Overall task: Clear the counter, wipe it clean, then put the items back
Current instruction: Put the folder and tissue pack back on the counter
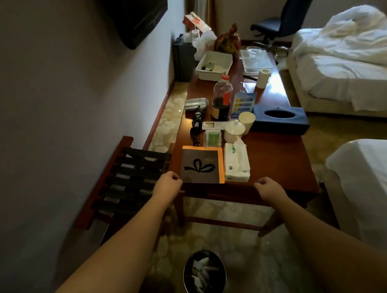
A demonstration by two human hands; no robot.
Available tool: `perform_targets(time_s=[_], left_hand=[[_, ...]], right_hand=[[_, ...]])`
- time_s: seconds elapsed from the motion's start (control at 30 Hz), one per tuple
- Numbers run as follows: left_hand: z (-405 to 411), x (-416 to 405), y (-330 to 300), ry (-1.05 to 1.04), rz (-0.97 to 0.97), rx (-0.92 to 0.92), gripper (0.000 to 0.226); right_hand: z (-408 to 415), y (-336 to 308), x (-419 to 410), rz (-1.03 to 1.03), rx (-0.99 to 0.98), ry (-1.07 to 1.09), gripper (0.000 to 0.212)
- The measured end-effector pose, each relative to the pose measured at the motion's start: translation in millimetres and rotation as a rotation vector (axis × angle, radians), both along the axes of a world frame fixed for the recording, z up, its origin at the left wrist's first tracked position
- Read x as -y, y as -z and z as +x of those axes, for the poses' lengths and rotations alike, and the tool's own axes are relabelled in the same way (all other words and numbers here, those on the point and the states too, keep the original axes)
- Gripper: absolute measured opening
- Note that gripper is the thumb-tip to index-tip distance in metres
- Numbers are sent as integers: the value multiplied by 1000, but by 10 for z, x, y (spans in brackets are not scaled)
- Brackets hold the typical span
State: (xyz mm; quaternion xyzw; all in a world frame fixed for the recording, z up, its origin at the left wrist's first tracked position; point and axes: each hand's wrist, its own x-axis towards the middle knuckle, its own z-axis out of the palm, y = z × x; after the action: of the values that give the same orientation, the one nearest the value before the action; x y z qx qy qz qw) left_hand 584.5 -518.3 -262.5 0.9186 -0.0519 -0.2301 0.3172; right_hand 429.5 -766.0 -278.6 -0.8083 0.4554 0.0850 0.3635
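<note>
A: Where do the items sit?

B: All on the brown wooden worktop (276, 164). At its near edge lies an orange folder with a grey cover and a black bow mark (200, 166), and just to its right a white tissue pack (236, 164), the two side by side.

A: And behind those?

B: A small green-and-white box (212, 138), a white lidded cup (233, 129) and a paper cup (246, 120) stand close together. Further back are a dark sauce bottle with a red cap (222, 99), a silver hair dryer (196, 104) with its black cord trailing toward the near side, a blue card (243, 104), and a blue tissue box cover (280, 117) at the right edge. At the far end sit a white tray (214, 64) and a clear tray with glasses (256, 59).

A: What are the hands doing?

B: The left hand (167, 183) has its fingers curled under at the near left corner of the worktop, touching the folder's corner; whether it actually holds the folder cannot be told. The right hand (268, 189) is loosely curled at the near edge, to the right of the tissue pack, with nothing visibly held.

A: Around the worktop?

B: A slatted luggage rack (127, 183) stands to the left against the wall, a round bin (203, 275) with paper scraps on the floor below, and beds with white linen (344, 55) to the right.
</note>
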Motion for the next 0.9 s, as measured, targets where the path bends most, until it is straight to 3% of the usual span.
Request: perform_targets(time_s=[0.23,0.53,0.73,0.9], left_hand=[[287,416,339,-51,92,-61,31],[409,852,734,-219,225,-123,55],[390,1035,839,-337,299,-108,62],[378,1058,888,-464,223,-188,62]], right_hand=[[404,220,416,67,-19,17,38],[716,517,824,331,-1,5,48],[669,609,859,372,-43,-46,43],[714,594,920,377,-52,-105,35]])
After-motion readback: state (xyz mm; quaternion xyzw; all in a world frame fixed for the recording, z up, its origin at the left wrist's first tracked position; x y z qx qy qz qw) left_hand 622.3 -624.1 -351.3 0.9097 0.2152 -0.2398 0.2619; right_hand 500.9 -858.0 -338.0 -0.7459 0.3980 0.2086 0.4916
